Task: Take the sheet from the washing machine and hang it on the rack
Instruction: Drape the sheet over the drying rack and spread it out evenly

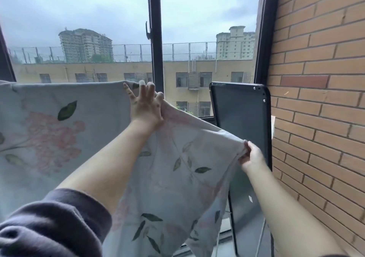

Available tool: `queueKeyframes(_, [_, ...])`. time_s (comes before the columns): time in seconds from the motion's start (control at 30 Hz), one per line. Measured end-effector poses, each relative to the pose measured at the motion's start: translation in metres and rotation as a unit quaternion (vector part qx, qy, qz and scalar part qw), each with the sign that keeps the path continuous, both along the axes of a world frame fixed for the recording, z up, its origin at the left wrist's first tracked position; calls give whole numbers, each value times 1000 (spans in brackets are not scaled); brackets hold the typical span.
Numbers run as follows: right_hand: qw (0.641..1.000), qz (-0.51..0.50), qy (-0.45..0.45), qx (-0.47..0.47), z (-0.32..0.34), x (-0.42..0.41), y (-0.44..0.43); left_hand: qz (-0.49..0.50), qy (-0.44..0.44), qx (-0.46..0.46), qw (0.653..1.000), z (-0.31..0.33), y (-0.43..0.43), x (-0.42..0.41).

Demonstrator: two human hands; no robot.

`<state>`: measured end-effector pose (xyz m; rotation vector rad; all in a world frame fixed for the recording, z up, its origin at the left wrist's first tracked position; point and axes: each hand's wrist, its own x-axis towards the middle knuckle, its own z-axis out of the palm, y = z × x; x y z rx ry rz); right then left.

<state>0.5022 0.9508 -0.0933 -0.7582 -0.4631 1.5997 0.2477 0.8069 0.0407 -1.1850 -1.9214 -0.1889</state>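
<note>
We are spreading the pale blue flower-printed sheet (59, 130). It hangs by its upper edge in a straight line across the left of the view. The cloth hides the rack beneath it, so we cannot tell how the bar lies.

Our left hand (145, 104) is released, fingers straight and splayed, pressing at the top fold. Our right hand (249, 155) grasps the sheet's loose edge, pinched between thumb and fingers, lower down and to the right. The cloth between the two hands slopes and sags.

To do this well, we judge we should raise the right hand level with the left and draw it outward. The left should press so that the hung part does not slide, and then we lay the edge over evenly, without bunching. Damp cloth will likely cling and drag.

Just behind the right hand stands a dark flat panel with rounded corners (241, 106). An orange brick wall (316, 79) closes the right side. A black-framed window (156, 39) looks onto pale yellow buildings (118, 69) under a grey sky.
</note>
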Motion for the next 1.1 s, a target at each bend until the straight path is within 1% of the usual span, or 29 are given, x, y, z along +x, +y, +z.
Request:
queueKeyframes(0.03, [999,-19,-34,-8,-7,12,3,-1,0,3,1000,0,1,1])
queueKeyframes(0.1, [993,-7,-119,-16,-23,32,3,-8,0,10,1000,-1,4,3])
queueKeyframes(0.17, [970,12,-242,-18,-38,40,1,-15,2,8,1000,-2,8,6])
queueKeyframes(0.2, [959,18,-283,-20,-42,42,-3,-14,4,0,1000,-4,11,8])
queueKeyframes(0.23, [950,28,-309,-22,-46,43,-6,-10,9,-9,1000,-6,13,11])
queueKeyframes(0.37, [933,47,-356,8,-51,48,-8,7,26,-23,999,-9,15,10])
queueKeyframes(0.4, [923,49,-382,13,-50,50,-9,6,30,-28,999,-9,14,9])
queueKeyframes(0.43, [906,59,-420,16,-48,49,-10,0,32,-32,999,-9,12,8])
queueKeyframes(0.47, [879,72,-470,23,-45,48,-12,-15,33,-35,999,-8,12,8])
queueKeyframes(0.53, [798,107,-589,63,-40,41,-15,-68,28,-36,997,-8,9,4])
queueKeyframes(0.57, [765,109,-629,88,-40,36,-14,-97,24,-33,994,-7,8,2])
queueKeyframes(0.6, [755,104,-638,105,-37,29,-15,-120,20,-26,992,-6,5,-2])
queueKeyframes(0.67, [753,104,-632,153,-22,9,-27,-133,11,2,991,-4,-6,-13])
queueKeyframes(0.73, [751,130,-611,213,-5,-19,-37,-113,3,25,993,2,-20,-29])
queueKeyframes(0.83, [732,146,-592,305,16,-67,-51,-62,-37,32,997,12,-41,-51])
queueKeyframes(0.93, [717,84,-564,401,16,-99,-76,-63,-61,49,995,1,-57,-58])
queueKeyframes(0.97, [703,74,-566,423,3,-110,-84,-61,-62,55,995,-13,-66,-59])
queueKeyframes(1.03, [672,66,-597,432,-31,-117,-97,-59,-76,45,994,-47,-75,-61])
queueKeyframes(1.07, [663,69,-618,418,-53,-121,-103,-45,-98,29,994,-69,-83,-64])
queueKeyframes(1.1, [660,71,-644,380,-72,-118,-106,-44,-119,21,992,-89,-87,-64])
